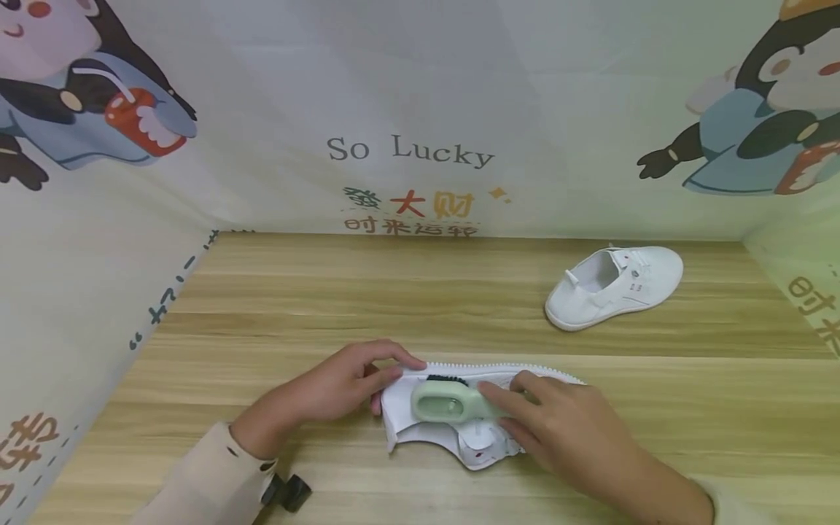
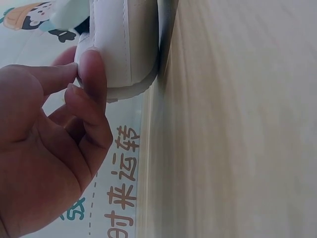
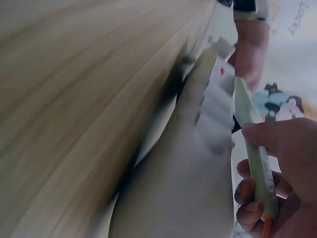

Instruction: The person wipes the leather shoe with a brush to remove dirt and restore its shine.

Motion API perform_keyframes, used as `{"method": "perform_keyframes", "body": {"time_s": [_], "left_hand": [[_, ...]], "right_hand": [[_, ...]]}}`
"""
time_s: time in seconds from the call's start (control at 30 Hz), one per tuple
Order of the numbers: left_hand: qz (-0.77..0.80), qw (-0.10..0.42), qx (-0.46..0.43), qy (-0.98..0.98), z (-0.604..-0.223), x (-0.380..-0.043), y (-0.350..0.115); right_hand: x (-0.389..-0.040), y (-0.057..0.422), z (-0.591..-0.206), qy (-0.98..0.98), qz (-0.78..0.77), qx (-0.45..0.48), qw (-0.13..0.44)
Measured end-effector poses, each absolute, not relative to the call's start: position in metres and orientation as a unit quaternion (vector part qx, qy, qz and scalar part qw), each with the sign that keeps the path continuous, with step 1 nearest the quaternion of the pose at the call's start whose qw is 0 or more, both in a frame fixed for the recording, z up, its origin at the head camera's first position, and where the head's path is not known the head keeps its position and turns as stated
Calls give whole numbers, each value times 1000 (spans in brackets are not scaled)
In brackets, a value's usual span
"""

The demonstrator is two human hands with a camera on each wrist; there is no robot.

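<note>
A white shoe (image 1: 403, 408) lies on its side on the wooden table, its opening facing the person and its ridged sole edge facing away. My left hand (image 1: 344, 383) pinches the heel end between thumb and fingers; the left wrist view shows the fingertips on the heel (image 2: 116, 49). The right hand (image 1: 571, 430) grips a light green brush (image 1: 440, 402) by its handle, thumb along it. Dark bristles (image 1: 448, 379) show at the brush's far side, against the shoe's side near the sole. In the right wrist view the curled fingers wrap the brush handle (image 3: 260, 173).
A second white shoe (image 1: 617, 288) stands upright at the back right of the wooden table (image 1: 361, 292). A printed cloth (image 1: 420, 87) with cartoon figures and lettering forms walls behind and at both sides. A black wrist device (image 1: 289, 492) sits by the left sleeve.
</note>
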State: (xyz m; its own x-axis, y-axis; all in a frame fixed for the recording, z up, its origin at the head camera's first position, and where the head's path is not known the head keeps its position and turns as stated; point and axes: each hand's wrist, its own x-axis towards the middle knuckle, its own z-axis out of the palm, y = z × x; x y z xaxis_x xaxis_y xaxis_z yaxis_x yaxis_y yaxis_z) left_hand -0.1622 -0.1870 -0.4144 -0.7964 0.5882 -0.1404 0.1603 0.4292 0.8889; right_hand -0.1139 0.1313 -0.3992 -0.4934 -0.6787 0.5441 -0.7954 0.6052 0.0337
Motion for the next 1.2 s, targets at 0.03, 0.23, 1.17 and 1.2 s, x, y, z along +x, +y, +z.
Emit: {"method": "perform_keyframes", "body": {"time_s": [0.03, 0.23, 1.17, 1.2], "left_hand": [[483, 221, 231, 815, -414, -162, -187], [484, 222, 243, 811, -414, -164, -183], [434, 171, 237, 852, -410, -158, -179], [431, 170, 236, 854, -411, -158, -180]], "right_hand": [[-114, 127, -399, -858, 108, 430, 258], [-112, 118, -400, -862, 101, 423, 261], [-92, 201, -393, -882, 99, 356, 292], [-91, 204, -393, -883, 98, 353, 293]]}}
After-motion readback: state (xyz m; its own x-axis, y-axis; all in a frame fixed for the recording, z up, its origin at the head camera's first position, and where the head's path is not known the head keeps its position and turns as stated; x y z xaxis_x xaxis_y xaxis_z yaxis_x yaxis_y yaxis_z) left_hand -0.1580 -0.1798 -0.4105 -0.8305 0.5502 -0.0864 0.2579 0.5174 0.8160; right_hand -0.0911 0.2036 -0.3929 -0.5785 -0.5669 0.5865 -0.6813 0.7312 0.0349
